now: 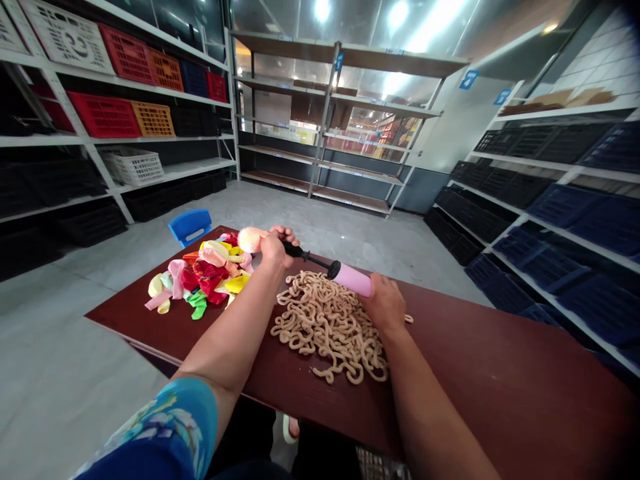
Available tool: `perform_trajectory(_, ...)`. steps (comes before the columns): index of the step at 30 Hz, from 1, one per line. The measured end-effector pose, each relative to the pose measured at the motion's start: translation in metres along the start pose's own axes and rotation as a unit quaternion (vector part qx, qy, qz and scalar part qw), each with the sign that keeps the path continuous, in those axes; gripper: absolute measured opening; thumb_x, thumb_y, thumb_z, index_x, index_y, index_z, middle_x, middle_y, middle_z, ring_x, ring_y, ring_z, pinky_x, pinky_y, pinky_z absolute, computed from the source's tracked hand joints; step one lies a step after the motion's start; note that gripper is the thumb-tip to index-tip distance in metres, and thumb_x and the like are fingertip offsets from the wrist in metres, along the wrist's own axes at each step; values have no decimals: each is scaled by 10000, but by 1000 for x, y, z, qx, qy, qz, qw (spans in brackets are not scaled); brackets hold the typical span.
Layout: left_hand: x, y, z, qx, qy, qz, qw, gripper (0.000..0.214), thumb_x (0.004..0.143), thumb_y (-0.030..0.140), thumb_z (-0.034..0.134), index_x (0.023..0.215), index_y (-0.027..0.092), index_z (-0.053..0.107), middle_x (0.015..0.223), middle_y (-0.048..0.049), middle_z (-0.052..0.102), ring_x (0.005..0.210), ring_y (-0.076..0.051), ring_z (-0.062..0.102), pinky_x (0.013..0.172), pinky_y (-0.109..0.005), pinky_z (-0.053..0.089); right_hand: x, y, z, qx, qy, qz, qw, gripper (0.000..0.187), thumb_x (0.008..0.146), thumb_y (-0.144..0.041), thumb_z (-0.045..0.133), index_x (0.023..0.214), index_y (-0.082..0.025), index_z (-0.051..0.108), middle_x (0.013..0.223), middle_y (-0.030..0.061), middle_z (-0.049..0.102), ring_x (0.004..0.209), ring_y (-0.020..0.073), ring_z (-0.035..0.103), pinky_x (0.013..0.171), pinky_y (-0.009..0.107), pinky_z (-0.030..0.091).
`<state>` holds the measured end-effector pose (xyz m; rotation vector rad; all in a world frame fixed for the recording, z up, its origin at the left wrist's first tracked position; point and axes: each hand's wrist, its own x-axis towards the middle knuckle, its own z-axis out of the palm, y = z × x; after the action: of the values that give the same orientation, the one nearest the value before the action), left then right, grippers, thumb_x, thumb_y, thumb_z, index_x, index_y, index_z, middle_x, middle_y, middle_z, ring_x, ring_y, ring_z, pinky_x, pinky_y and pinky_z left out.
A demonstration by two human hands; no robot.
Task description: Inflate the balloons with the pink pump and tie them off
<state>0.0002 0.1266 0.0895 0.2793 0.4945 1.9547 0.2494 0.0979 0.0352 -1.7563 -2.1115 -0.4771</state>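
Observation:
A hand balloon pump (354,279) with a pink barrel and black end is held between both hands, its thin black rod drawn out. My left hand (274,247) is closed around the black end, where a peach balloon (249,239), slightly swollen, sits at the tip. Its neck is hidden by my fingers. My right hand (386,301) wraps round the far end of the pink barrel. Below the pump lies a heap of tan, curly, rope-like pieces (330,323). Left of it is a pile of limp coloured balloons (203,277), near my left hand.
The dark red-brown table (465,360) carries both heaps. A blue stool (191,225) stands beyond its left corner. Shelves with plastic crates (107,115) line the left wall, dark bins (575,220) fill the right, and a metal rack (320,120) stands at the back.

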Motion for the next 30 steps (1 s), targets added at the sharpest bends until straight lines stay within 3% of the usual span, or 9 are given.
perform_trajectory(5, 10, 18, -8, -45, -2, 14, 999, 161, 646, 39, 362, 627, 186, 299, 505, 47, 292, 372, -68, 283, 396, -193, 224, 3, 11, 4, -13, -13, 47, 999, 186, 783, -291, 527, 945, -199, 538, 936, 68, 587, 868, 207, 483, 640, 287, 280)
perform_trajectory(14, -21, -21, 8, -32, -76, -35, 996, 197, 644, 48, 374, 604, 184, 237, 511, 38, 273, 385, -70, 283, 396, -197, 223, -6, -18, -4, -24, -4, -22, 999, 184, 749, -319, 552, 842, -171, 497, 818, 64, 599, 773, 192, 513, 646, 291, 253)
perform_trajectory(18, -32, -28, 15, -14, -91, -36, 995, 208, 639, 52, 381, 593, 185, 229, 513, 33, 281, 387, -72, 284, 390, -204, 227, -8, -25, -7, -6, 10, -42, 999, 192, 781, -353, 509, 833, -169, 498, 792, 60, 597, 745, 186, 515, 653, 292, 253)
perform_trajectory(22, -27, -16, 15, -7, -67, -18, 998, 203, 645, 52, 386, 601, 187, 240, 522, 36, 279, 395, -71, 292, 398, -203, 238, -4, -16, -4, 5, 6, -38, 999, 207, 782, -362, 511, 874, -177, 518, 820, 55, 608, 773, 192, 516, 663, 297, 251)
perform_trajectory(27, -9, 10, 8, -33, -48, 18, 998, 196, 634, 44, 389, 615, 187, 256, 529, 48, 251, 386, -64, 272, 399, -197, 228, 2, 7, 7, 0, 31, 21, 999, 185, 780, -299, 510, 933, -198, 533, 887, 56, 614, 856, 208, 507, 718, 310, 249)
perform_trajectory(30, -7, 14, 6, -38, -47, 30, 998, 192, 629, 45, 391, 613, 186, 261, 532, 46, 264, 389, -63, 282, 397, -196, 229, 3, 11, 9, -8, 13, 42, 999, 168, 772, -277, 515, 911, -184, 534, 875, 66, 611, 841, 208, 509, 704, 309, 245)
